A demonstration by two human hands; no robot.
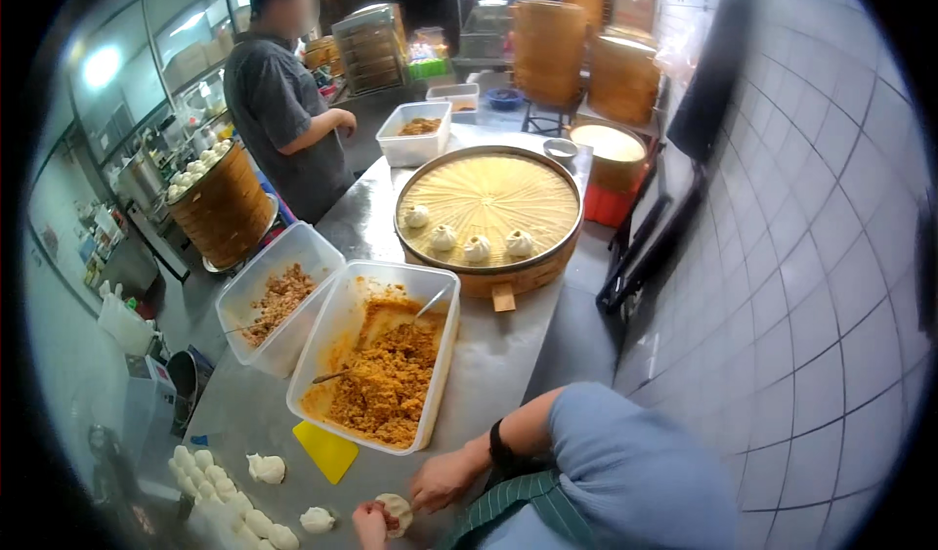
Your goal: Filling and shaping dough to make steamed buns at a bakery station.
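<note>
Near the bottom centre, a flat round dough wrapper (400, 515) has reddish-brown filling on it. My left hand (371, 526) lies at its left side, fingers over the filling, holding the wrapper. My right hand (445, 479), below a black wristband, touches the wrapper's right edge with its fingertips. To the left sit a small dough bun (317, 520) and another dough piece (267, 469). A yellow plastic dough scraper (327, 450) lies beyond my hands, by a plastic tub (448, 396) of orange-brown filling with a spoon in it.
Rows of dough balls (220, 488) lie at lower left. A second tub (238, 286) holds minced filling. Farther off, a large round bamboo steamer (520, 282) holds several pleated buns. A person (286, 110) stands beyond the steel table's left edge, near a stacked steamer (223, 209). A tiled wall rises at right.
</note>
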